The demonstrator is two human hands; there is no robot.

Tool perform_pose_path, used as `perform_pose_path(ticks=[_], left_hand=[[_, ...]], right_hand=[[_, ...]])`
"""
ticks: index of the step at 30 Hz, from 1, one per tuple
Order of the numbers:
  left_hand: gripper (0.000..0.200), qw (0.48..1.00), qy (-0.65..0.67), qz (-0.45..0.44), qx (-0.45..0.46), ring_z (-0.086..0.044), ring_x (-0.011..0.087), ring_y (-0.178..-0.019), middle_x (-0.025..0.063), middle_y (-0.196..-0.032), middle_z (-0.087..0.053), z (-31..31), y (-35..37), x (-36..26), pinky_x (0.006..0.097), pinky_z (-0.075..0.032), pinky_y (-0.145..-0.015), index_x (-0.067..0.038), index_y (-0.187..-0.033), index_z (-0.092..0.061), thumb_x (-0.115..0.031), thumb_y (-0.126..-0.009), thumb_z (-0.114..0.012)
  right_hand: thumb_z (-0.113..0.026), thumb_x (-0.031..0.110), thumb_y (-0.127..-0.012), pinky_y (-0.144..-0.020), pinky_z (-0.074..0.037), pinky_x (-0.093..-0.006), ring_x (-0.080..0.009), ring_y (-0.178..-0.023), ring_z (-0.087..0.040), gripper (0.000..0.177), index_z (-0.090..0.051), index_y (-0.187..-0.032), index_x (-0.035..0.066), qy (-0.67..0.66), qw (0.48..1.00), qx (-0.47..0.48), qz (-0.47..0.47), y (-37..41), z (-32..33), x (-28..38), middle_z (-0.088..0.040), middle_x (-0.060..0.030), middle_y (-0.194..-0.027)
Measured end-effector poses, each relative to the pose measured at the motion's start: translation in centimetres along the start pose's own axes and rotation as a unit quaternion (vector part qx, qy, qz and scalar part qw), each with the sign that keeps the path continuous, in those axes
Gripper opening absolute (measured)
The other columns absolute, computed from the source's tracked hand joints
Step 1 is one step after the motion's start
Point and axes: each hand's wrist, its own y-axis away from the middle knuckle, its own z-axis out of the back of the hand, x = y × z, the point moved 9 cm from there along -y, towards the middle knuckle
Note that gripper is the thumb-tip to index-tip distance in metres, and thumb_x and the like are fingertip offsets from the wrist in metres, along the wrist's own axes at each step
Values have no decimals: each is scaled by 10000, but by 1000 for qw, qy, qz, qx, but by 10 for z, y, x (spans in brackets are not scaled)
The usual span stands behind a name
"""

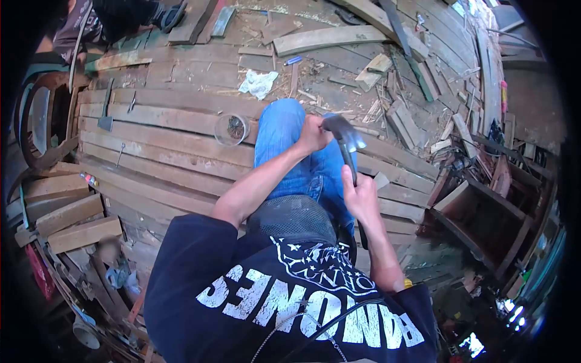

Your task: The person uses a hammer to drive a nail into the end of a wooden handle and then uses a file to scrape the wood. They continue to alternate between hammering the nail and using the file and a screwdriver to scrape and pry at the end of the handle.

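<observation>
My right hand (pixel 361 192) is wrapped around the dark handle of a claw hammer (pixel 343 132), in front of my lap. The hammer's head is raised over my knees, and its shiny end points right. Close beside the head, my left hand (pixel 313 134) is closed above my jeans (pixel 279 130). Whatever its fingers may hold is hidden or too small to make out. A clear round container (pixel 232 129) with small dark pieces, perhaps nails, stands left of my knee on the wooden planks (pixel 172 151).
A flat-bladed tool (pixel 106 121) lies on the planks at left. Beyond my knees are a white cloth (pixel 258 84), a blue lighter-like object (pixel 293 60) and scattered wood offcuts (pixel 402 124). A wooden frame (pixel 484 221) stands at right. Another person's foot (pixel 173 16) shows at upper left.
</observation>
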Motion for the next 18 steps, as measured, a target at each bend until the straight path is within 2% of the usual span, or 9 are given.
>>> perform_pose_path(ticks=[2,4,6,9,12,13,14,16,18], left_hand=[[211,994,70,-75,-39,-382,192,-393,122,-461,-403,10,-4,-16,308,-359,-413,-26,-534,-492,-70,-675,-642],[208,999,-37,-14,30,-406,184,-389,135,-454,-408,7,-1,-8,324,-358,-412,-28,-518,-504,-60,-681,-630],[196,998,-32,32,34,-452,196,-391,158,-472,-445,4,1,3,339,-368,-418,-33,-525,-518,-66,-682,-631],[200,1000,-11,-6,17,-482,204,-396,169,-482,-468,7,-1,-3,345,-376,-421,-27,-527,-514,-73,-681,-633],[184,998,21,-65,-6,-483,207,-402,170,-488,-469,16,-7,-31,338,-379,-425,-17,-536,-515,-63,-676,-624],[182,997,69,30,-25,-471,216,-403,167,-496,-464,6,1,3,339,-374,-426,-13,-549,-511,-66,-672,-635],[172,997,-5,59,46,-424,217,-395,155,-486,-427,5,5,4,348,-351,-420,-23,-557,-510,-60,-670,-634],[155,999,1,37,18,-375,210,-387,140,-470,-381,9,1,-3,355,-326,-410,-30,-560,-512,-45,-668,-622],[160,1000,9,14,11,-364,209,-386,139,-467,-368,11,2,-3,354,-319,-409,-30,-554,-499,-45,-666,-613]], right_hand=[[-524,351,-959,-476,-373,-376,-166,-473,-427,497,-539,-659,-45,-26,999,-10,16,1,9,7,-447,-132,-487],[-531,343,-960,-464,-367,-361,-142,-470,-423,489,-535,-650,-36,-67,996,-29,48,9,31,30,-437,-113,-484],[-531,336,-961,-455,-357,-348,-116,-474,-410,483,-530,-643,-27,-127,990,-49,38,13,30,21,-421,-92,-483],[-529,343,-960,-460,-369,-367,-157,-454,-438,491,-537,-647,-35,-100,991,-75,53,11,23,13,-455,-129,-491],[-551,343,-942,-479,-394,-416,-274,-443,-495,487,-554,-653,-49,-16,999,-1,42,3,7,20,-506,-216,-534],[-561,343,-938,-471,-383,-413,-260,-439,-478,487,-547,-646,-46,-19,999,0,26,6,14,18,-494,-200,-519],[-567,339,-935,-459,-369,-411,-254,-433,-458,486,-538,-639,-45,-49,997,-34,56,10,27,27,-483,-193,-511],[-559,350,-937,-458,-361,-411,-260,-434,-449,495,-538,-641,-45,-131,988,-53,57,15,41,32,-477,-194,-508],[-548,354,-943,-463,-364,-407,-248,-438,-449,498,-542,-646,-46,-95,994,-39,33,7,18,11,-474,-184,-506]])
